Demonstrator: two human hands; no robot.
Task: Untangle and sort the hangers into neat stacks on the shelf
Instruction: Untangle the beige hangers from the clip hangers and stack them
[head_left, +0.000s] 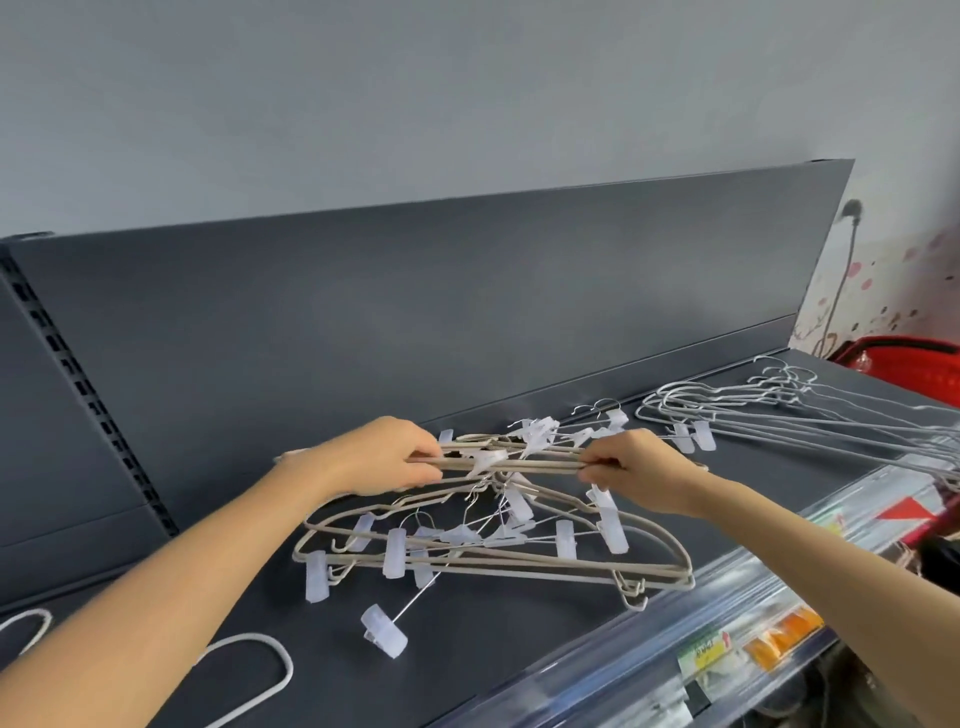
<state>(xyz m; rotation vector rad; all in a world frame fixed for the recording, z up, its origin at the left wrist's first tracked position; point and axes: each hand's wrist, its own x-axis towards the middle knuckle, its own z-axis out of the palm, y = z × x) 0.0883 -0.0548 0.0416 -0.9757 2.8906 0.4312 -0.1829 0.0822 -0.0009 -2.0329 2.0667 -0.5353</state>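
A tangled heap of beige clip hangers (467, 551) with translucent white clips lies in the middle of the dark grey shelf (519, 649). Above the heap I hold a bundle of beige hangers (511, 462) level. My left hand (384, 457) grips the bundle's left end. My right hand (634, 467) pinches its right end. A stack of thin white wire hangers (769, 415) lies at the right of the shelf. One loose clip on a metal rod (384, 629) sticks out toward the front.
White hanger loops (249, 670) lie at the shelf's front left under my left forearm. The shelf's back panel (415, 312) rises behind. A price-label rail (727, 623) runs along the front edge. A red basket (909, 364) sits at the far right.
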